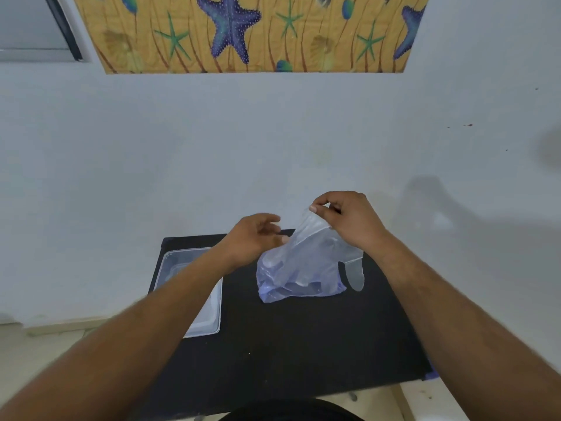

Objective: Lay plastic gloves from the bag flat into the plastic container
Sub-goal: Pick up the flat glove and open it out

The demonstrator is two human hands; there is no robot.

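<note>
A clear plastic glove [321, 241] hangs from my right hand [349, 220], which pinches its cuff between thumb and fingers above the table. The glove's thumb [356, 275] dangles to the right. Behind and below it sits a bluish see-through bag [282, 287] with more gloves inside, resting on the black table [303, 344]. My left hand [258, 238] hovers just left of the glove with its fingers spread, near the bag's top edge; I cannot tell whether it touches anything. A clear rectangular plastic container [209, 317] lies at the table's left, partly hidden by my left forearm.
The small black table stands against a pale blue wall [273, 147]. A starfish-patterned cloth [243, 31] hangs high on the wall. Light floor [60, 335] shows to the left of the table, and a blue tab sticks out at the table's right corner [431, 375].
</note>
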